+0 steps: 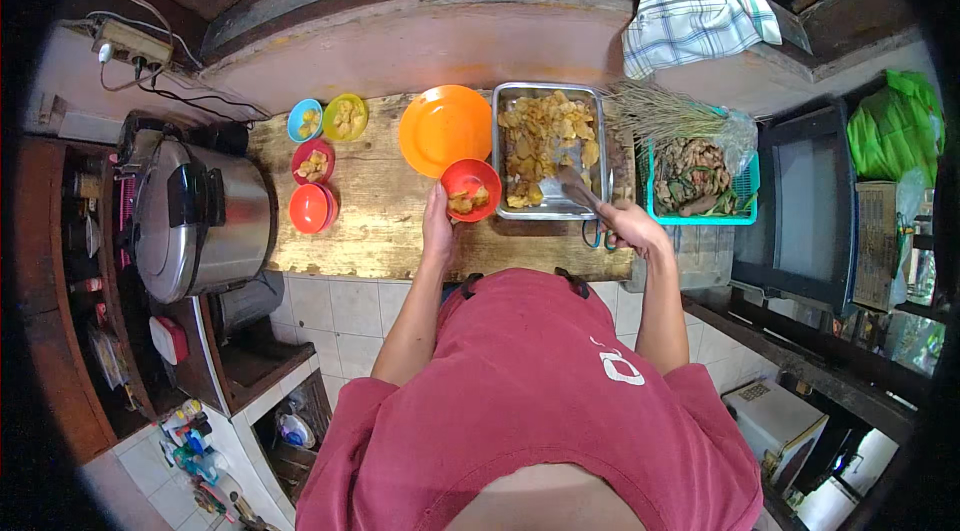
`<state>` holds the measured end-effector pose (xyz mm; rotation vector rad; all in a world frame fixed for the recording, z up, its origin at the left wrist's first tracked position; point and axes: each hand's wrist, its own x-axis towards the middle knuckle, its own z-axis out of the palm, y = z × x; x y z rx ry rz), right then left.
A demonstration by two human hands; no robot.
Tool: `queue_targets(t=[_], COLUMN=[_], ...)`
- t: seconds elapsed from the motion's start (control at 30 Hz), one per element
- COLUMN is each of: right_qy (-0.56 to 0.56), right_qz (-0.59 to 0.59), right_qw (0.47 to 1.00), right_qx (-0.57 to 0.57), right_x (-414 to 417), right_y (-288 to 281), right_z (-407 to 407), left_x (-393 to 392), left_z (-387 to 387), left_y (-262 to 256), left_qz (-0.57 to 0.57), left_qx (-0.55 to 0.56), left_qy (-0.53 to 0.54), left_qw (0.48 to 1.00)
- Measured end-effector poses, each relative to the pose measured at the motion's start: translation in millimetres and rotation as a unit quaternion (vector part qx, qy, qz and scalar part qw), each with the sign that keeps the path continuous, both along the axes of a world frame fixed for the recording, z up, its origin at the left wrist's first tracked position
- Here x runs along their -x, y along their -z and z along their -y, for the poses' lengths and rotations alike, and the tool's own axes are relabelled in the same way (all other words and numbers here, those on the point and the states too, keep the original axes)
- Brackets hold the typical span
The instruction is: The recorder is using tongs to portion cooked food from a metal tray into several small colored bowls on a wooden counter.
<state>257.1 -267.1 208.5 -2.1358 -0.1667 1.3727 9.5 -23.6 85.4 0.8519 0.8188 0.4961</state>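
My left hand (437, 227) grips the left side of a small red bowl (470, 207) with some yellow-brown food pieces in it. In my right hand (634, 227) is a brown spatula or flat spoon (579, 190), its blade down in a rectangular metal tray (551, 213). Yellow-brown cooked food pieces (544, 127) fill much of the tray, and bare metal shows near the blade. Teal-handled scissors (592, 235) lie just under my right hand, partly hidden by it. Behind the red bowl, an orange plate (444, 127) rests on the wooden table (367, 208).
Blue (305, 120), yellow-green (346, 117) and dark red (313, 161) bowls with food stand left, near stacked red bowls (309, 208). A large steel cooker (232, 212) borders the table's left end. Right of the tray is a teal basket (703, 219) of roots, with dry stalks (664, 107) behind.
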Motion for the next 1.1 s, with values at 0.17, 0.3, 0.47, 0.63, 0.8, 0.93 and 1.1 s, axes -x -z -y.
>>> queue_targets(t=[0.17, 0.3, 0.47, 0.63, 0.8, 0.93, 1.1], right_qy=[0.093, 0.216, 0.199, 0.204, 0.139, 0.127, 0.022], right_qz=[-0.097, -0.123, -0.090, -0.050, 0.104, 0.173, 0.170], right_qw=[0.991, 0.964, 0.969, 0.969, 0.976, 0.965, 0.971], right_qx=[-0.017, -0.093, -0.115, -0.134, -0.132, -0.149, -0.168], right_x=[11, 23, 16, 24, 24, 30, 27], right_y=[33, 72, 117, 120, 154, 130, 41], right_z=[11, 7, 0, -19, -4, 4, 7], left_x=[-8, -6, -17, -19, -23, -27, -61], left_z=[12, 9, 11, 14, 17, 14, 11], left_y=[-20, 5, -16, -17, 7, 23, 7], left_qz=[-0.055, -0.020, -0.060, -0.053, -0.054, -0.049, -0.055], left_qx=[0.040, 0.014, 0.021, 0.029, 0.021, -0.066, -0.076], left_qy=[0.004, 0.020, 0.060, 0.066, 0.054, 0.072, 0.081], left_qw=[0.998, 0.999, 0.996, 0.996, 0.997, 0.994, 0.992])
